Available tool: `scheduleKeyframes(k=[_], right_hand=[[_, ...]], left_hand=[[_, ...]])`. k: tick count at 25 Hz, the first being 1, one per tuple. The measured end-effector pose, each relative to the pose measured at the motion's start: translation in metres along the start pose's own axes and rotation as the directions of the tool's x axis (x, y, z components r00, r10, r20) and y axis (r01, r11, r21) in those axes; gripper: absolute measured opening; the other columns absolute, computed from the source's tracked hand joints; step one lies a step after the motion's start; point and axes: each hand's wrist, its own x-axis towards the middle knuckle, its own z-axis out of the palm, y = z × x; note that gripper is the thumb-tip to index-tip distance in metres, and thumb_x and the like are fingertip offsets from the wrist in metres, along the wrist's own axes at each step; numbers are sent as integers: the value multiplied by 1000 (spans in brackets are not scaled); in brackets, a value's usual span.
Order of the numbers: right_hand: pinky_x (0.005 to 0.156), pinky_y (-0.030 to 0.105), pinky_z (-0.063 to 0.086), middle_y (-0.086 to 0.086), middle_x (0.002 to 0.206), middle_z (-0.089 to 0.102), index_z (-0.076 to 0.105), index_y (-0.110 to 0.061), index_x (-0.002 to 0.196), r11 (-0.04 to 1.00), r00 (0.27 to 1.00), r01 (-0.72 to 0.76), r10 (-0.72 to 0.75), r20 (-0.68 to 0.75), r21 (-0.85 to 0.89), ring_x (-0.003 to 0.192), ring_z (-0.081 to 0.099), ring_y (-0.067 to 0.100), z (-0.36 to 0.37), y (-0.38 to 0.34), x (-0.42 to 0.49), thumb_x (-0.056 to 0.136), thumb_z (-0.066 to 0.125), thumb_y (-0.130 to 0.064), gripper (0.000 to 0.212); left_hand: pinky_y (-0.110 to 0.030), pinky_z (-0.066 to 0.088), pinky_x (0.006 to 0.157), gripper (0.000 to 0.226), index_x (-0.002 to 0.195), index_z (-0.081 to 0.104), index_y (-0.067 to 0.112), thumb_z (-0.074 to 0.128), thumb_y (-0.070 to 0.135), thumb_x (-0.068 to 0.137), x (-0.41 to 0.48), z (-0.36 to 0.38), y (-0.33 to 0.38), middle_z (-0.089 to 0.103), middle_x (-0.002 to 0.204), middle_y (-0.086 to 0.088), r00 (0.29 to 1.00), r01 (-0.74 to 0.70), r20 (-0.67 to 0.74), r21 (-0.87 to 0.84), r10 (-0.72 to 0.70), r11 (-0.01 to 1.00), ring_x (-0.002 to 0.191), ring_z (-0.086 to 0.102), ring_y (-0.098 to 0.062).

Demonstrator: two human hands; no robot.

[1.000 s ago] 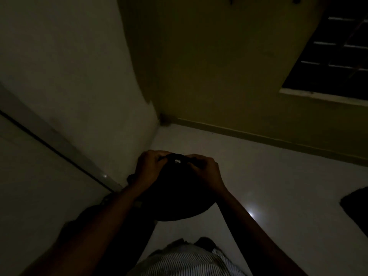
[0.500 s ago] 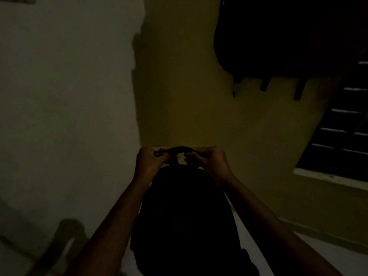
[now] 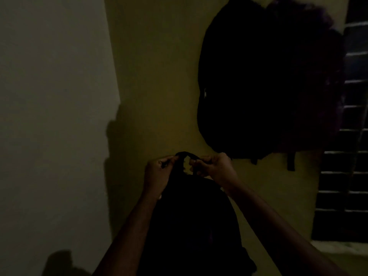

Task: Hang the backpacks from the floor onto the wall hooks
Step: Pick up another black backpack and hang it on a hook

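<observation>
Black backpack (image 3: 195, 226) held up by its top loop (image 3: 186, 155).
Left hand (image 3: 157, 174) and right hand (image 3: 216, 168) pinch the loop (very dark room); two more bags (image 3: 258, 80) hang at one o'clock.

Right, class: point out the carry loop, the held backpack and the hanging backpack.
carry loop (image 3: 186, 154), head view, top of its arch.
held backpack (image 3: 195, 222), head view, middle of its body.
hanging backpack (image 3: 258, 82), head view, middle of its front.

A backpack (image 3: 195, 226) fills the lower centre of the frame, its top loop (image 3: 186, 155) between the left hand (image 3: 159, 174) and right hand (image 3: 216, 169). Upper right, two more backpacks (image 3: 258, 80) hang against the wall (image 3: 155, 76), with a window (image 3: 350, 156) at the right edge.
</observation>
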Motion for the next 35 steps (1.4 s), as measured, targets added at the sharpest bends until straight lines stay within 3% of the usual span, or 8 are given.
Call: scheduleKeyframes(k=[5, 10, 19, 22, 25, 28, 32, 35], right_hand=[[48, 8, 47, -5, 63, 67, 74, -4, 90, 992, 982, 128, -127, -140, -8, 47, 59, -3, -15, -47, 98, 84, 66, -18, 17], [50, 10, 49, 0, 69, 70, 75, -9, 86, 954, 923, 299, -298, -244, -37, 56, 59, 3, -38, -101, 193, 83, 67, -21, 15], [72, 33, 59, 10, 74, 74, 77, -9, 79, 869, 768, 451, -494, -406, -204, 64, 66, 15, -76, -173, 303, 80, 72, -24, 15], [59, 22, 55, 6, 67, 70, 75, -3, 85, 850, 740, 428, -525, -421, -307, 54, 64, 8, -92, -199, 334, 83, 68, -22, 20], [34, 8, 40, 1, 43, 58, 68, 12, 94, 893, 784, 419, -446, -431, -161, 25, 49, -2, -105, -220, 369, 88, 61, -9, 23], [29, 7, 35, -1, 33, 52, 64, 22, 99, 876, 753, 435, -480, -450, -208, 18, 42, -2, -113, -233, 397, 86, 61, -2, 27], [31, 3, 35, 11, 69, 69, 74, 6, 88, 749, 618, 430, -651, -441, -504, 23, 45, -4, -127, -250, 417, 84, 68, -18, 24], [35, 6, 41, 9, 69, 68, 74, 4, 84, 695, 568, 459, -708, -419, -553, 26, 48, -6, -138, -265, 429, 84, 67, -18, 23]], left_hand=[[-4, 42, 47, 29, 105, 70, 3, 60, 24, 87, 99, 19, 59, 69, 90, -5, 956, -280, -56, 119, 288, 953, 77, 63, -15], [-28, 54, 69, 30, 108, 69, 5, 58, 24, 88, 190, 42, 119, 72, 102, -15, 900, -407, -148, 50, 410, 912, 88, 67, -25], [-23, 49, 73, 24, 101, 72, 3, 63, 19, 85, 298, 80, 199, 73, 104, -16, 683, -641, -271, 222, 678, 735, 94, 67, -23], [-25, 48, 79, 25, 102, 71, 3, 61, 19, 86, 337, 94, 223, 72, 107, -15, 624, -696, -267, 237, 734, 678, 100, 66, -24], [-28, 50, 85, 26, 103, 71, 3, 60, 20, 87, 380, 109, 245, 72, 109, -14, 567, -754, -206, 260, 797, 603, 104, 65, -25], [-32, 51, 88, 26, 105, 70, 3, 57, 20, 89, 415, 123, 259, 71, 112, -14, 546, -764, -192, 285, 815, 579, 105, 65, -27], [-31, 48, 87, 27, 110, 68, 4, 51, 14, 91, 448, 133, 283, 68, 117, -14, 501, -797, -178, 287, 847, 531, 110, 63, -29], [-31, 49, 86, 27, 109, 68, 4, 51, 16, 91, 461, 139, 303, 69, 116, -14, 450, -834, -195, 256, 871, 488, 108, 63, -29]])
